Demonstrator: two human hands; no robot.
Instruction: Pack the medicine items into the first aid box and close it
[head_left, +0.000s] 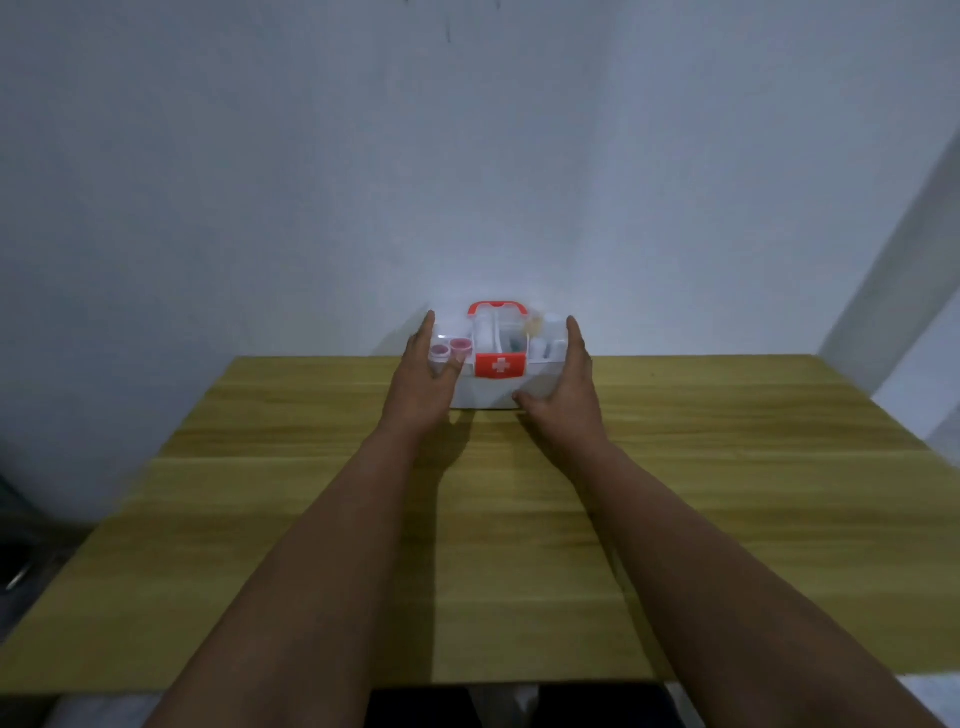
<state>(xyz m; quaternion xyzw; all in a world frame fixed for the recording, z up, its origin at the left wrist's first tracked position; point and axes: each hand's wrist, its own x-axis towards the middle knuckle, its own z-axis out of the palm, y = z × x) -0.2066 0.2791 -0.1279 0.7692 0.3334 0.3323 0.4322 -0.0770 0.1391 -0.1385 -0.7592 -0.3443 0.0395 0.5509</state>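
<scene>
A white first aid box (488, 392) with a clear lid, a red handle (497, 307) and a red latch with a white cross (500, 365) stands at the far edge of the wooden table. Through the lid I see two pink-capped pots (450, 349) at the left and white bottles (545, 347) at the right. My left hand (423, 374) lies against the box's left end with straight fingers. My right hand (566, 387) lies against the right end, its fingers straight and its thumb on the front lower edge.
The wooden table (467, 545) stretches from the box toward me. A pale wall (467, 156) rises right behind the box. Dark objects sit on the floor at the left (21, 561).
</scene>
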